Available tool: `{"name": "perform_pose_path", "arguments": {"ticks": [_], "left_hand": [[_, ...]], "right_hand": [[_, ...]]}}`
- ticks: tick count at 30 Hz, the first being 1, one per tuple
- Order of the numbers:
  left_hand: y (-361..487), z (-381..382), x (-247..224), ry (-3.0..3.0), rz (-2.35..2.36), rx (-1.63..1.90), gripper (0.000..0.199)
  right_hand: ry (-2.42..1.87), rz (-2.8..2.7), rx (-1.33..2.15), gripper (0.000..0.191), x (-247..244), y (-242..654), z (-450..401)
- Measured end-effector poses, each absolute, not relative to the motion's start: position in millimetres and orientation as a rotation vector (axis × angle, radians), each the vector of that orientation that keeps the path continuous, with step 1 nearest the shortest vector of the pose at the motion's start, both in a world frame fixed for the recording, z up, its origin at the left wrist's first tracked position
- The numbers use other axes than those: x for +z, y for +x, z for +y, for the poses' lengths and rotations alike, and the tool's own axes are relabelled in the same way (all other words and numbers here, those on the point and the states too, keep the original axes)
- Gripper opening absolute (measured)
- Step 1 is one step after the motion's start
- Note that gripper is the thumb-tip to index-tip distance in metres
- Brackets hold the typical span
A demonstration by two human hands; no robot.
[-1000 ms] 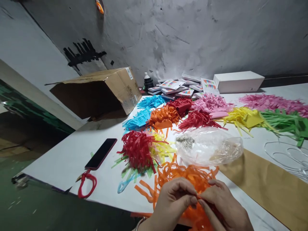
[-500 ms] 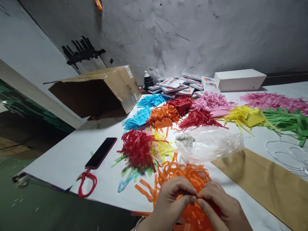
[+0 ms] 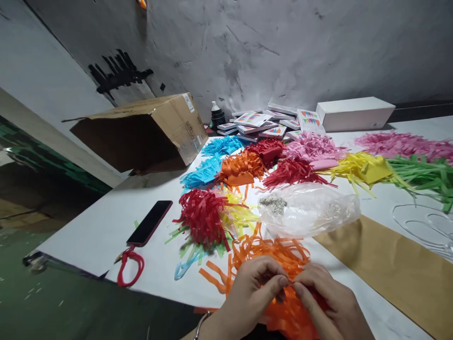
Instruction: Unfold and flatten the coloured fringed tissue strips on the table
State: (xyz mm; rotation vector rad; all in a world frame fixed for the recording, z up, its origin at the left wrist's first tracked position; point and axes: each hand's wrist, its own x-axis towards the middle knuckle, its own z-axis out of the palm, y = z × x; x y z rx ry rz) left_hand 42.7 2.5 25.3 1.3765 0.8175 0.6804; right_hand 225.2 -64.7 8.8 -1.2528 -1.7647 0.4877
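Close to the table's front edge lies a loose heap of orange tissue-paper fringe [image 3: 271, 250], partly covered by both hands. My left hand [image 3: 253, 293] pinches a bit of this orange paper between thumb and fingers. From the other side, my right hand [image 3: 327, 297] is closed on the same paper, its fingertips almost meeting the left ones. The exact piece between the fingertips is mostly hidden. Just beyond the hands are a red fringe bundle [image 3: 201, 215], some yellow strips [image 3: 239, 212] and a clear plastic bag [image 3: 314, 210] holding small silvery pieces.
Left of the hands lies a phone [image 3: 150, 224] with a red cord [image 3: 130, 269]. A cardboard box [image 3: 177, 125] lies open at the back left. Stacked flat packs [image 3: 253, 120] and a white box [image 3: 356, 114] stand by the wall. Brown paper [image 3: 382, 274] stretches right; wire coils [image 3: 424, 226] lie farther right.
The fingertips have drawn slightly apart, with the right hand shifted a little to the right. The orange fringe stays under the hands, and the camera view has shifted slightly.
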Motion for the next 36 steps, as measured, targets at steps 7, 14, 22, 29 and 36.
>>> {"name": "perform_pose_path", "arguments": {"ticks": [7, 14, 22, 29, 36], "left_hand": [[45.0, 8.3, 37.1, 1.783, 0.856, 0.664, 0.022], [38.8, 13.1, 47.3, 1.859, 0.831, 0.736, 0.018], [42.1, 18.3, 40.9, 1.284, 0.908, 0.784, 0.035], [55.3, 10.3, 36.2, 1.001, 0.838, 0.839, 0.043], [55.0, 6.6, 32.7, 0.817, 0.827, 0.805, 0.043]], "right_hand": [[-1.115, -1.967, -0.175, 0.013, 21.5, 222.6, -54.9], [-1.144, -2.006, -0.032, 0.013, 26.8, 227.2, -55.5], [-1.368, -1.662, -0.166, 0.037, 3.8, 230.7, -74.4], [-1.353, -1.674, -0.317, 0.021, -3.5, 211.1, -65.0], [-1.412, -1.521, -0.212, 0.004, -11.7, 203.7, -51.7]]}}
